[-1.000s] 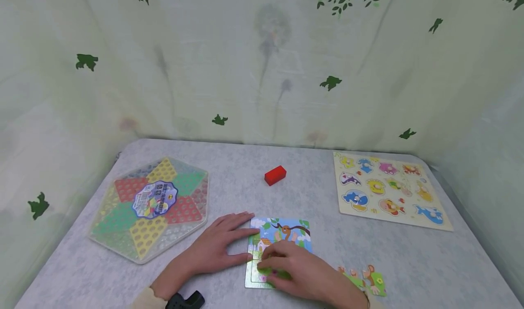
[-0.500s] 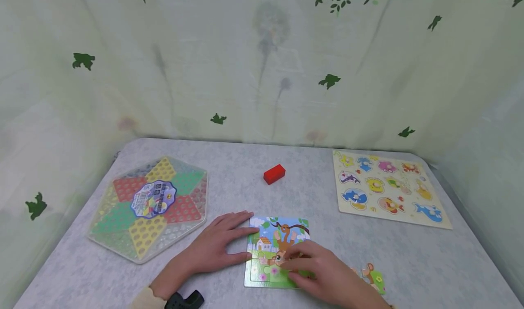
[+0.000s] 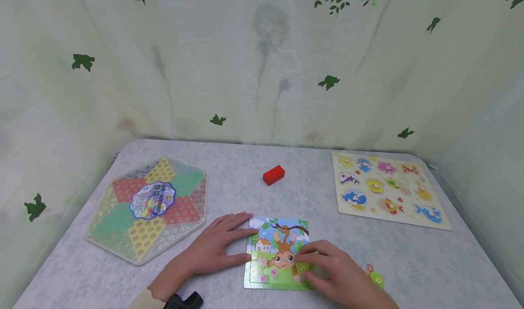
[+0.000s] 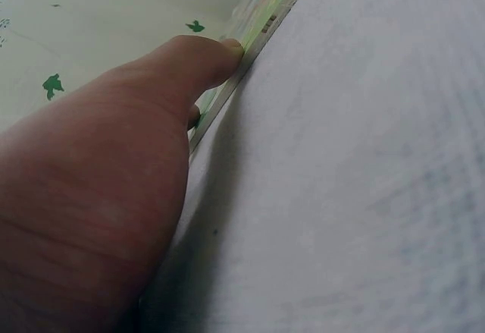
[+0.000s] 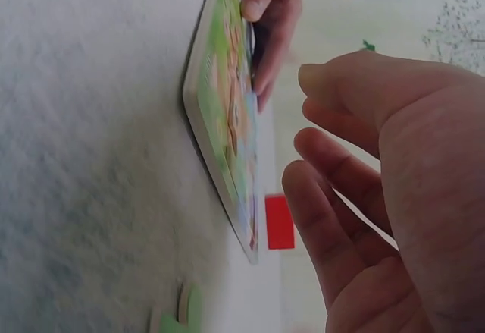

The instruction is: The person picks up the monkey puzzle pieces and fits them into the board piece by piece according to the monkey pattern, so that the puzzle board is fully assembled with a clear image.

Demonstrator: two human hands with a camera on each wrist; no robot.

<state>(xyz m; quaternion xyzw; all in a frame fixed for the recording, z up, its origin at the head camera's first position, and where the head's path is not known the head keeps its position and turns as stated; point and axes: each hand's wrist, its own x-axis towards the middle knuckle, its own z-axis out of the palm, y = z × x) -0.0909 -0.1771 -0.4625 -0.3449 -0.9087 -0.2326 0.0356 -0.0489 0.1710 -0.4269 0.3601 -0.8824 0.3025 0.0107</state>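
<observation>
A monkey jigsaw puzzle [image 3: 282,254] lies flat in its tray on the table, with the monkey's face and a hand showing. My left hand [image 3: 217,245] rests at its left edge, fingers spread. In the left wrist view the thumb [image 4: 220,56] presses on the tray's rim. My right hand [image 3: 331,272] is at the puzzle's right side, fingers loosely bent, overlapping that edge in the head view. Nothing shows between its fingers [image 5: 311,204] in the right wrist view. A green jigsaw piece [image 3: 375,279] lies right of the right hand, partly hidden by it.
A red block [image 3: 274,175] lies beyond the puzzle. A hexagonal Chinese checkers board [image 3: 188,184] is at the left, and an animal peg puzzle board [image 3: 393,218] at the back right. A black object [image 3: 184,301] sits by the left wrist. A leaf-patterned curtain [image 3: 262,72] hangs behind.
My right hand has moved right across the puzzle, uncovering the monkey's face and hand, and now hides more of the loose pieces. The left hand has stayed at the left edge.
</observation>
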